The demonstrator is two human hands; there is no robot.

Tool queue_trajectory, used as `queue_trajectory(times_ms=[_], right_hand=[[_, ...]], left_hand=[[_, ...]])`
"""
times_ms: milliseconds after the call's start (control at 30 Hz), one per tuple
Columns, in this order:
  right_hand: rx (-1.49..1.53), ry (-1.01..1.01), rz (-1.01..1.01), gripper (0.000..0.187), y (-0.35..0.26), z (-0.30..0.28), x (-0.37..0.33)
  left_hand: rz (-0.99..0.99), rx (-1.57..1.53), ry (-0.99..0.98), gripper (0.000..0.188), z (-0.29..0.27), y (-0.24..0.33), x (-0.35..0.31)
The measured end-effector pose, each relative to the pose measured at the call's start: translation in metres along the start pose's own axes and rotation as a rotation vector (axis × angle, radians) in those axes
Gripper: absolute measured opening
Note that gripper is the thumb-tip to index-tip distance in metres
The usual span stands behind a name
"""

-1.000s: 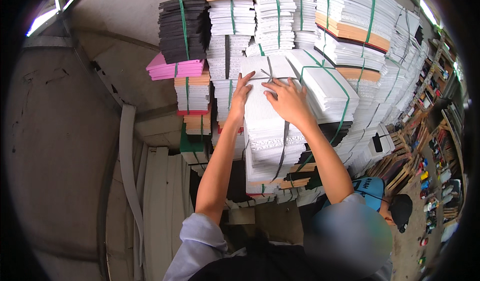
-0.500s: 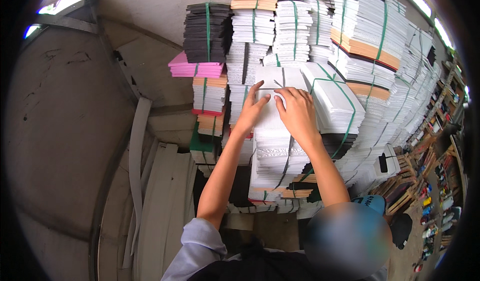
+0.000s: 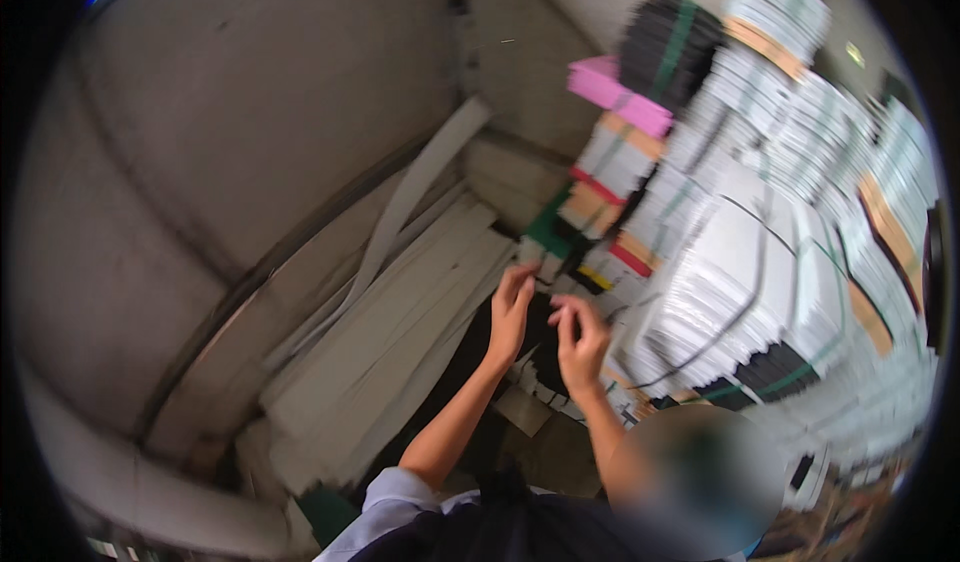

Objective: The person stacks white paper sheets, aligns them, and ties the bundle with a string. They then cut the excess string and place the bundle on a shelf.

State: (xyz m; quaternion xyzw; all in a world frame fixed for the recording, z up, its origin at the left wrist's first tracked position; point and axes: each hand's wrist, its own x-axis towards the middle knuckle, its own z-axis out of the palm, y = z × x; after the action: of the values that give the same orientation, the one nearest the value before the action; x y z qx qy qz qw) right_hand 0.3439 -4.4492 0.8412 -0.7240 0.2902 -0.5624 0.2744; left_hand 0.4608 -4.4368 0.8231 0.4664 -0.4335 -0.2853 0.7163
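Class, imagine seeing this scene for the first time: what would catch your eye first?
The tilted wall of strapped white paper bundles on the right stands out first, with a bright pink stack near its top. In front of it, the left hand and right hand are raised, fingers open, beside pale boards leaning lower left.

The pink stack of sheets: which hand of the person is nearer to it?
Left. The left hand is below the pink stack, slightly leftward; the right hand is lower still, farther away.

Dim, soft daylight; a bright glint sits at the upper left rim. Motion blur smears the strapped paper stacks (image 3: 760,292); fisheye edges curve and darken.
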Motion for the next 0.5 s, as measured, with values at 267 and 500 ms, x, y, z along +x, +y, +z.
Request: queue_trajectory(times_ms=[267, 500], right_hand=[[0.100, -0.601, 0.576, 0.019, 0.110, 0.080, -0.226], [0.015, -0.530, 0.862, 0.017, 0.151, 0.094, -0.272]], left_hand=[[-0.472, 0.533, 1.010, 0.021, -0.238, -0.106, -0.332], [-0.548, 0.353, 1.304, 0.025, -0.282, -0.086, -0.423]])
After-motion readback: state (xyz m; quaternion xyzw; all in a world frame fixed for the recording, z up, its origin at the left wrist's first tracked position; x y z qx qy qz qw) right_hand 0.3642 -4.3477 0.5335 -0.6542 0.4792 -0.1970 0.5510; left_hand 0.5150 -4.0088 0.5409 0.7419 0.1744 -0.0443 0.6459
